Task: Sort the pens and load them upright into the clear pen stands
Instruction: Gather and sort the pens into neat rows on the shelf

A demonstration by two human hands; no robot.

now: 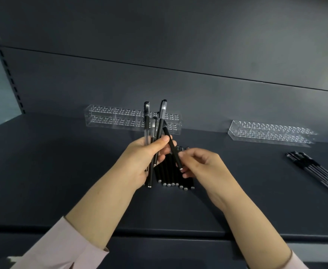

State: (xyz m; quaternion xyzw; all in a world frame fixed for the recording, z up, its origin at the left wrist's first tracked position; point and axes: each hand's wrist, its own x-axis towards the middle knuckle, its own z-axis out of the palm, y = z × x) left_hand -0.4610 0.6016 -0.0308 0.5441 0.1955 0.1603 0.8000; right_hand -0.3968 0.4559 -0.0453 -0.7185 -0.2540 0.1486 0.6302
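My left hand grips a bunch of three pens pointing up: one clear-barrelled with a black cap, two black. My right hand pinches a single black pen near its silver end and leans its tip against the bunch. Under both hands a pile of black pens with silver ends lies on the dark shelf. A clear pen stand with rows of holes stands behind my hands at the back wall. A second clear pen stand is at the back right. No pens are visible in either stand.
Another group of black pens lies flat at the far right of the shelf. A dark back panel rises behind the stands. The shelf's front edge runs below my forearms. A slotted upright stands at the left.
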